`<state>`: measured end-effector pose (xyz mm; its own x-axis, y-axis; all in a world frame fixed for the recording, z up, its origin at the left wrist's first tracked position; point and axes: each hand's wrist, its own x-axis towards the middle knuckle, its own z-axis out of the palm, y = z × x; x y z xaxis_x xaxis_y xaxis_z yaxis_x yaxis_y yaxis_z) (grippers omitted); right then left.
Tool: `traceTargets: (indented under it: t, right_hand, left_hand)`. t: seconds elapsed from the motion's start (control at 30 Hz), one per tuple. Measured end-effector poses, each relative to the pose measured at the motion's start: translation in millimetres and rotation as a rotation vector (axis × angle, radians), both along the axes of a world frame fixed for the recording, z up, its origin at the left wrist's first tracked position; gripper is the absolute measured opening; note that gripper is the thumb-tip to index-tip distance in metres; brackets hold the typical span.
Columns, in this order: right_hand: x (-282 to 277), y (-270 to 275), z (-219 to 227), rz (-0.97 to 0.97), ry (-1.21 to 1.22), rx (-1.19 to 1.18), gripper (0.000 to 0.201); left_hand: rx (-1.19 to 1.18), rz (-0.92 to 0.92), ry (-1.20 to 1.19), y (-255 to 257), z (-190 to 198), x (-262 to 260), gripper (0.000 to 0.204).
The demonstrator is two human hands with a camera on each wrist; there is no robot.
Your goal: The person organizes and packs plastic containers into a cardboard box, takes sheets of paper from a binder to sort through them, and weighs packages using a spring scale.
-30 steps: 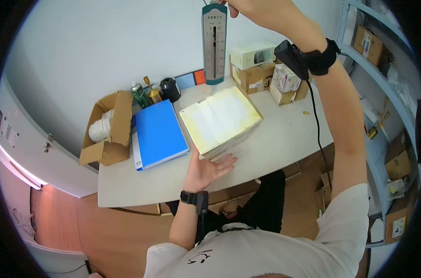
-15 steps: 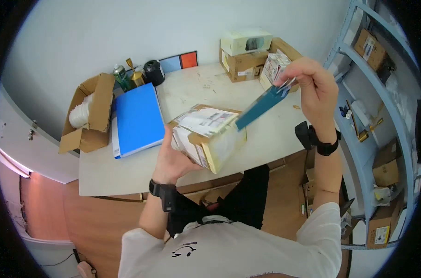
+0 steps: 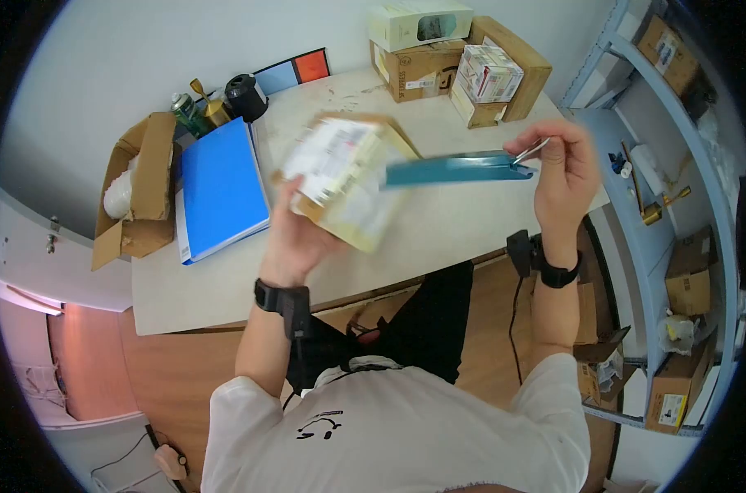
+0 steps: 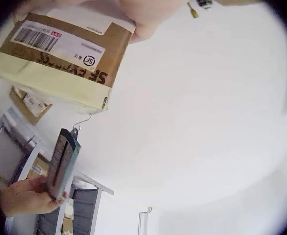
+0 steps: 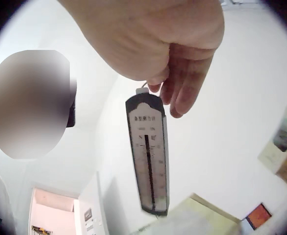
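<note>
My left hand (image 3: pixel 299 242) grips a taped cardboard parcel (image 3: pixel 344 164) by its near left corner, thumb on the labelled side. The parcel is tilted above the table, and its label and lettering (image 4: pixel 35 39) show in the left wrist view. My right hand (image 3: pixel 563 168) pinches the wire ring at one end of a teal spring scale (image 3: pixel 459 169). The scale lies roughly level in the head view, its far end overlapping the parcel. In the left wrist view its metal hook (image 4: pixel 83 121) reaches up to the parcel's edge. The printed scale face (image 5: pixel 148 152) shows in the right wrist view.
A blue binder (image 3: pixel 222 185) lies on the table (image 3: pixel 463 238) beside an open carton (image 3: pixel 155 181) with white rolls. Behind are a green bottle (image 3: pixel 190 115) and a black round container (image 3: pixel 245 97). Boxes (image 3: pixel 426 70) stand at the back right; a metal shelf (image 3: pixel 611 131) is to the right.
The right hand came down from high above the table to the right of the parcel; the scale swung from upright to level. The left hand took hold of the parcel, which turned label-up.
</note>
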<state>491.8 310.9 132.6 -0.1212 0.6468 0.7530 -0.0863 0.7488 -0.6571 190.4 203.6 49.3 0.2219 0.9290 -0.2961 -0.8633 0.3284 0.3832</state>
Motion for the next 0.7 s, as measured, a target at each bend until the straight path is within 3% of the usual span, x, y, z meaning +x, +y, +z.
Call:
traceTargets:
  t: [0.03, 0.07, 0.1, 0.17, 0.23, 0.3, 0.4, 0.53, 0.7]
  right_hand:
    - [3.0, 5.7, -16.5, 0.003, -0.002, -0.001, 0.016]
    - [4.5, 12.8, -34.6, -0.022, -0.041, -0.161, 0.017]
    - [4.1, 19.9, -52.9, -0.048, -0.080, -0.319, 0.019]
    - [-8.0, 29.2, -90.9, 0.035, -0.155, -0.404, 0.017]
    - [-20.7, 40.0, -125.1, 0.042, -0.357, -0.350, 0.019]
    - [-38.7, 39.6, -140.1, 0.058, -0.369, -0.362, 0.021]
    - [-75.1, 33.1, -132.5, 0.101, -0.312, -0.326, 0.023]
    - [-123.6, 9.2, -90.6, 0.161, -0.193, -0.214, 0.018]
    - [-149.0, 12.8, -94.7, 0.118, -0.190, -0.279, 0.012]
  left_hand:
    - [0.031, 0.142, 0.056, 2.3, 7.5, -6.5, 0.071]
    - [0.066, 0.285, 0.111, 5.8, 13.2, -11.0, 0.072]
    - [0.071, 0.289, 0.111, 9.8, 17.8, -13.9, 0.072]
    - [0.122, 0.469, 0.232, 17.1, 25.1, -17.7, 0.072]
    - [0.123, 0.497, 0.249, 22.4, 30.2, -17.2, 0.071]
    - [0.126, 0.526, 0.267, 26.8, 32.2, -16.3, 0.070]
    - [0.149, 0.499, 0.302, 32.2, 27.2, -13.1, 0.068]
    - [0.172, 0.504, 0.342, 41.9, 20.8, -3.3, 0.065]
    - [0.194, 0.621, 0.604, 50.5, 5.0, -7.9, 0.062]
